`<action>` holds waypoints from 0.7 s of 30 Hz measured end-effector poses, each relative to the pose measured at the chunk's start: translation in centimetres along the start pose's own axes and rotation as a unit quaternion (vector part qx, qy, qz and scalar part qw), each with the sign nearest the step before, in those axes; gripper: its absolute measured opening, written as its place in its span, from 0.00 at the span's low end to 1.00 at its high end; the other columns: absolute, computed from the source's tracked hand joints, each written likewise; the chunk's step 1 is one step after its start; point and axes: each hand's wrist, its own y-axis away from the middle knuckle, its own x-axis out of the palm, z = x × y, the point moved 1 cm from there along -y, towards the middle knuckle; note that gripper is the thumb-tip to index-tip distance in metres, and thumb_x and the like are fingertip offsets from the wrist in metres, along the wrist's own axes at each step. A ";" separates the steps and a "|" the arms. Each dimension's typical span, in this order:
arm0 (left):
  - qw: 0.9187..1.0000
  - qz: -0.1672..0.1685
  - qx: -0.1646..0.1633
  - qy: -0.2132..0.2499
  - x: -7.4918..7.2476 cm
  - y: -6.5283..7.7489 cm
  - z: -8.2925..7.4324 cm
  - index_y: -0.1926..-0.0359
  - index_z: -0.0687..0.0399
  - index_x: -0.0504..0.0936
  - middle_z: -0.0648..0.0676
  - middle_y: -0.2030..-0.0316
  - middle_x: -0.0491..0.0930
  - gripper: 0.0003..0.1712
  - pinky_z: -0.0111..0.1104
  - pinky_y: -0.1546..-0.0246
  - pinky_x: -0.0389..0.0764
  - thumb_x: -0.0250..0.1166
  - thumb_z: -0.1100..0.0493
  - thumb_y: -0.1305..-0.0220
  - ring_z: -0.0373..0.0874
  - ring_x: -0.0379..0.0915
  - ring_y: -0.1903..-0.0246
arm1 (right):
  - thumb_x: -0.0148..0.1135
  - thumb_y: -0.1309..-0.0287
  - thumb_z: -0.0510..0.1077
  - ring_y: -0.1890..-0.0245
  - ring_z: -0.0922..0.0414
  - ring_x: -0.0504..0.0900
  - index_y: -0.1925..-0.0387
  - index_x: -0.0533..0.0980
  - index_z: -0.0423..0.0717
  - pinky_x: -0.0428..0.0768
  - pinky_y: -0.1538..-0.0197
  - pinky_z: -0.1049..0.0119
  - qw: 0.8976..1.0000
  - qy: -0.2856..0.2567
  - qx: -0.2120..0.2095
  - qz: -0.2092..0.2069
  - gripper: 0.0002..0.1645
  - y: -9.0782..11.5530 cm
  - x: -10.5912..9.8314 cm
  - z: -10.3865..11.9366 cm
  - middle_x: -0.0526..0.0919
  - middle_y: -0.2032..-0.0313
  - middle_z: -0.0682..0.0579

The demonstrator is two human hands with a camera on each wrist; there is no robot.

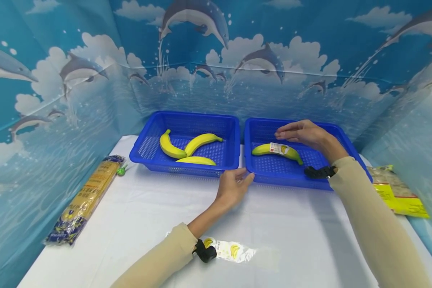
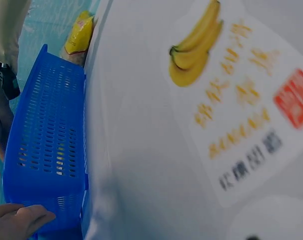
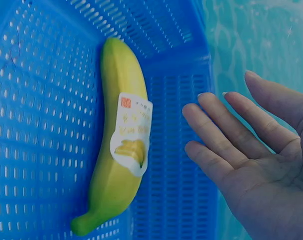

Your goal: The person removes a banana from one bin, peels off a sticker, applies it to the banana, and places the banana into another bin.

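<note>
My right hand (image 1: 300, 134), its fingers extended, hovers over the right blue basket (image 1: 291, 180). Beneath it lies a yellow banana (image 3: 109, 185) with green ends and a white banana-print label (image 3: 131, 135) stuck on its side. In the right wrist view the palm (image 3: 266, 175) is bare and apart from the banana. My left hand (image 1: 232, 186) is at that basket's front left corner, fingers loosely bent and thumb apart, fingertips right at the blue wall (image 2: 46, 165). To its left, the left blue basket (image 1: 155, 166) has three bananas (image 1: 203, 142), one partly hidden by the front rim.
Below my left forearm, a clear strip with banana labels (image 1: 234, 251) lies on the white table (image 1: 147, 224). A long noodle-like packet (image 1: 86, 196) and a small green item (image 1: 121, 171) lie at left. A yellow bag (image 1: 399, 194) is at the right edge. Dolphin-print curtains (image 1: 201, 96) enclose the table.
</note>
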 end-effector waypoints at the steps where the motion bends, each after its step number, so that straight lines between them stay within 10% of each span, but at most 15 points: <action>1: 1.000 0.001 -0.001 -0.002 -0.2 0.1 0.0 0.35 0.69 0.82 0.64 0.37 0.84 0.25 0.40 0.37 0.85 0.68 0.55 0.23 0.57 0.83 0.37 | 0.59 0.18 0.43 0.23 0.37 0.68 0.23 0.67 0.32 0.63 0.19 0.39 1.000 0.003 -0.002 -0.001 0.31 0.2 0.2 0.3 0.72 0.26 0.32; 7: 1.000 0.007 0.014 -0.012 -1.2 0.7 -0.2 0.38 0.67 0.85 0.62 0.40 0.85 0.22 0.42 0.38 0.85 0.69 0.56 0.24 0.56 0.83 0.38 | 0.61 0.19 0.54 0.25 0.40 0.71 0.26 0.74 0.40 0.65 0.21 0.35 0.997 0.065 -0.035 -0.009 0.32 2.4 1.5 2.1 0.79 0.30 0.38; 11: 0.995 0.030 0.085 -0.033 -1.9 1.2 -0.4 0.40 0.66 0.87 0.61 0.41 0.86 0.19 0.40 0.38 0.85 0.69 0.59 0.24 0.54 0.84 0.39 | 0.61 0.20 0.59 0.26 0.43 0.73 0.27 0.77 0.44 0.63 0.22 0.31 0.993 0.088 -0.070 -0.019 0.32 4.0 2.4 2.9 0.81 0.31 0.41; 21: 0.958 0.071 0.239 -0.141 -4.6 1.5 -1.3 0.41 0.65 0.88 0.60 0.42 0.87 0.17 0.36 0.33 0.80 0.70 0.59 0.24 0.52 0.83 0.37 | 0.61 0.20 0.55 0.36 0.61 0.83 0.31 0.80 0.49 0.77 0.27 0.48 0.990 0.093 -0.110 -0.014 0.25 6.5 5.0 3.6 0.86 0.36 0.50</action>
